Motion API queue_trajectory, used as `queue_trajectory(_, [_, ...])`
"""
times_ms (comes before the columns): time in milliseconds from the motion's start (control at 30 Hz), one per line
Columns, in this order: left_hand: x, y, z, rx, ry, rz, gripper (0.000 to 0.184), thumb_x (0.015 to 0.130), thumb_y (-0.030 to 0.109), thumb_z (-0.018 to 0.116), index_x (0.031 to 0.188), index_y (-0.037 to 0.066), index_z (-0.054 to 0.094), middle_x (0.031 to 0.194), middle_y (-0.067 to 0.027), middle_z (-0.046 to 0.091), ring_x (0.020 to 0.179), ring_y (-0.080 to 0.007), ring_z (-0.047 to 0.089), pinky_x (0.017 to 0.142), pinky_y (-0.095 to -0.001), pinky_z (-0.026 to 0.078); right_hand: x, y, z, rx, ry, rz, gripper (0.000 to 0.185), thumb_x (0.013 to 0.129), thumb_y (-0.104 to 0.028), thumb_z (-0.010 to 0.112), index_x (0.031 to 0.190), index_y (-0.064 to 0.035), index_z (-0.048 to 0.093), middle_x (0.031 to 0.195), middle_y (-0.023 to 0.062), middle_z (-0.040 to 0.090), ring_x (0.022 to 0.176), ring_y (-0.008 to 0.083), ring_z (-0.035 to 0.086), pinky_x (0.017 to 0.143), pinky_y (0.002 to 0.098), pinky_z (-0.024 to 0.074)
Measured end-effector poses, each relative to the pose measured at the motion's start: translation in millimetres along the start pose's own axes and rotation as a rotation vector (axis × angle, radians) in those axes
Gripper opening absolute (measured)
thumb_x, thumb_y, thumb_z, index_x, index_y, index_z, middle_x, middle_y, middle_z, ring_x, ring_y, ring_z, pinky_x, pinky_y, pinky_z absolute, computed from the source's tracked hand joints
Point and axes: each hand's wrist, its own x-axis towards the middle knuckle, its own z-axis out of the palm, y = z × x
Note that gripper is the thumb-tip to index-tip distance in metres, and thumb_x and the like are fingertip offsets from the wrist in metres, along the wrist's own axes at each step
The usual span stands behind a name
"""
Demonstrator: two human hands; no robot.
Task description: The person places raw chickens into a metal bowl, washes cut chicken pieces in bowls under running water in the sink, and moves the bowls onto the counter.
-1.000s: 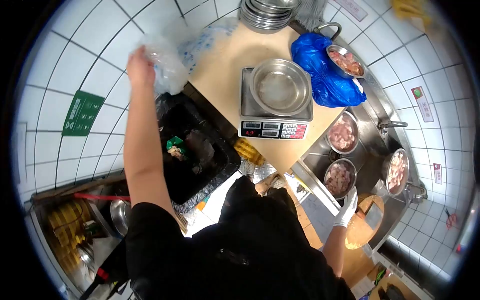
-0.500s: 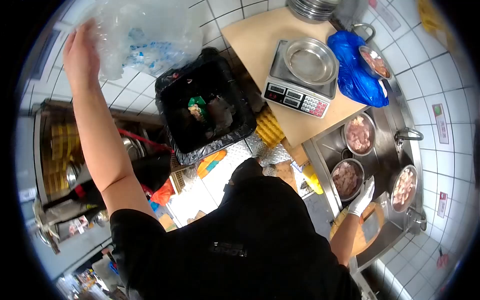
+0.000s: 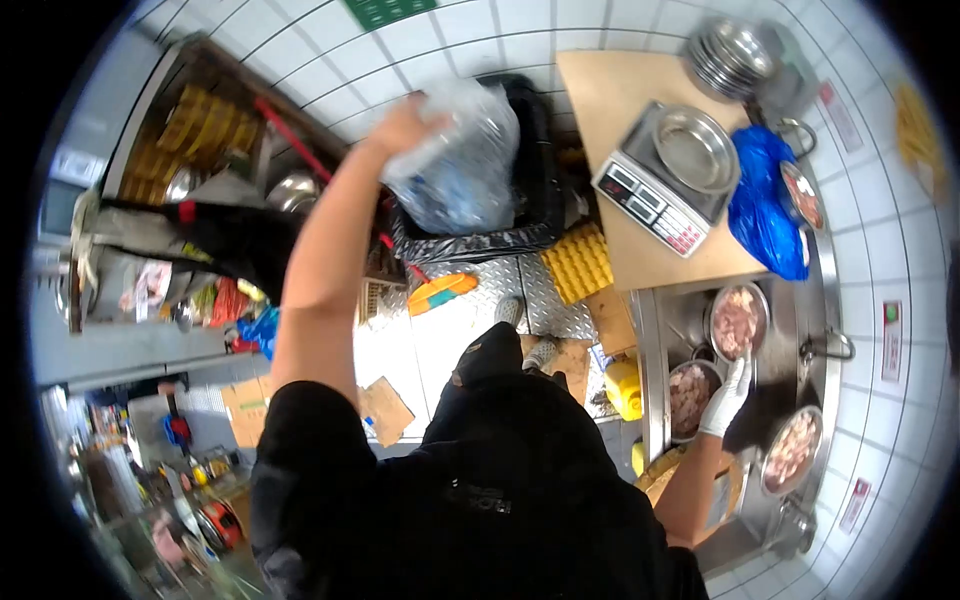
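Note:
My left hand (image 3: 408, 128), bare and slightly blurred, grips the edge of a clear plastic bag (image 3: 455, 165) with blue print. The crumpled bag hangs over the black-lined trash bin (image 3: 480, 246) and covers much of its opening. My right hand (image 3: 726, 402) wears a white glove and is over the sink, its fingers stretched toward the near rim of a steel bowl of raw meat (image 3: 737, 322). I cannot tell whether the fingertips touch it. Beside that hand is a second meat bowl (image 3: 692, 398); a third bowl (image 3: 792, 450) lies to its right.
A digital scale (image 3: 655, 205) carrying an empty steel bowl (image 3: 696, 150) stands on a wooden board (image 3: 590, 90). Next to it lie a blue plastic bag (image 3: 765, 205) and stacked steel bowls (image 3: 735, 58). A round cutting board (image 3: 660, 480) and faucet (image 3: 828, 347) are at the sink.
My left hand has brought the plastic bag from beside the wall, rightward and down over the bin. My right hand has shifted from the nearer meat bowl toward the farther one. The view has turned.

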Motion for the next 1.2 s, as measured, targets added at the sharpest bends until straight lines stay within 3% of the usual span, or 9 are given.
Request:
queue_trajectory(200, [-198.0, -38.7, 86.8, -0.249, -0.096, -0.009, 0.058, 0.086, 0.032, 0.072, 0.13, -0.001, 0.055, 0.125, -0.0265, 0.061, 0.119, -0.0404, 0.057, 0.104, -0.044, 0.046, -25.0, -5.5, 38.2, -0.075, -0.187, 0.055, 0.043, 0.104, -0.018, 0.049, 0.142, 0.0022, 0.048, 0.139, 0.0147, 0.057, 0.124, 0.0213, 0.054, 0.104, 0.0338, 0.0407])
queue_trajectory(433, [-510.2, -59.6, 209.2, -0.259, -0.944, -0.904, 0.08, 0.093, 0.056, 0.053, 0.146, -0.002, 0.04, 0.137, -0.0303, 0.053, 0.13, -0.0437, 0.05, 0.106, -0.0461, 0.044, -37.4, 62.4, 78.4, -0.381, -0.363, -0.363, 0.044, 0.106, -0.02, 0.045, 0.141, 0.006, 0.047, 0.142, 0.0207, 0.053, 0.13, 0.0295, 0.051, 0.108, 0.0377, 0.0394])
queue_trajectory(533, [-624.3, -73.2, 242.4, -0.844, -0.724, -1.139, 0.069, 0.098, 0.05, 0.047, 0.148, 0.005, 0.04, 0.141, -0.0221, 0.053, 0.133, -0.0353, 0.05, 0.102, -0.046, 0.048, -46.0, 15.4, 124.1, -0.179, -0.464, -0.125, 0.044, 0.107, -0.021, 0.044, 0.14, 0.0073, 0.047, 0.145, 0.0204, 0.049, 0.133, 0.03, 0.047, 0.112, 0.0379, 0.0362])
queue_trajectory(667, [-694.6, -66.5, 140.8, -0.88, -0.842, -1.137, 0.061, 0.091, 0.037, 0.064, 0.148, 0.025, 0.045, 0.138, -0.0157, 0.055, 0.131, -0.0333, 0.052, 0.096, -0.0564, 0.052, -86.9, -67.8, 201.2, 0.082, -0.59, -0.03, 0.048, 0.108, -0.026, 0.042, 0.142, 0.0075, 0.045, 0.148, 0.0167, 0.047, 0.136, 0.025, 0.044, 0.114, 0.0351, 0.033])
queue_trajectory(767, [-772.0, -92.4, 163.1, -0.266, -1.056, -0.803, 0.055, 0.085, 0.032, 0.071, 0.134, 0.013, 0.057, 0.137, -0.0165, 0.057, 0.12, -0.0353, 0.058, 0.094, -0.0444, 0.052, -118.1, -114.0, 258.1, -0.156, -0.723, -0.371, 0.048, 0.107, -0.023, 0.045, 0.142, 0.0082, 0.044, 0.147, 0.0207, 0.048, 0.136, 0.0291, 0.045, 0.115, 0.0363, 0.0321])
queue_trajectory(867, [-772.3, -108.6, 136.2, -0.284, -0.968, -0.64, 0.056, 0.082, 0.036, 0.073, 0.13, 0.011, 0.059, 0.126, -0.0167, 0.063, 0.118, -0.0395, 0.057, 0.094, -0.046, 0.052, -197.8, -167.6, 312.2, -0.122, -0.846, -0.434, 0.045, 0.105, -0.019, 0.047, 0.143, 0.0055, 0.045, 0.145, 0.0202, 0.05, 0.133, 0.0281, 0.048, 0.113, 0.0362, 0.035])
queue_trajectory(933, [-778.7, -135.3, 156.4, -0.348, -0.853, -0.958, 0.066, 0.075, 0.037, 0.08, 0.134, 0.016, 0.058, 0.137, -0.0141, 0.056, 0.123, -0.0358, 0.056, 0.098, -0.0448, 0.05, -240.5, -175.7, 347.0, -0.168, -0.938, -0.591, 0.044, 0.103, -0.014, 0.051, 0.142, 0.0039, 0.047, 0.145, 0.0182, 0.051, 0.132, 0.0277, 0.049, 0.112, 0.0353, 0.0359])
queue_trajectory(1000, [-757.7, -165.5, 64.0, -0.106, -1.094, -0.621, 0.085, 0.07, 0.045, 0.084, 0.143, 0.018, 0.051, 0.151, -0.0111, 0.043, 0.132, -0.0343, 0.05, 0.102, -0.0505, 0.049, -275.4, -170.4, 381.5, -0.163, -1.058, -0.63, 0.044, 0.102, -0.012, 0.053, 0.142, 0.0034, 0.048, 0.145, 0.0174, 0.051, 0.133, 0.0272, 0.049, 0.112, 0.035, 0.0357])
queue_trajectory(1200, [-853.6, -279.9, -23.8, -0.387, 0.012, -0.987, 0.074, 0.084, 0.035, 0.074, 0.141, -0.002, 0.046, 0.135, -0.0287, 0.053, 0.123, -0.0415, 0.055, 0.104, -0.0432, 0.046, -363.8, -157.8, 462.9, -0.362, -1.465, -0.534, 0.046, 0.101, -0.027, 0.058, 0.14, -0.0021, 0.054, 0.141, 0.0096, 0.056, 0.126, 0.0213, 0.055, 0.108, 0.0325, 0.0401])
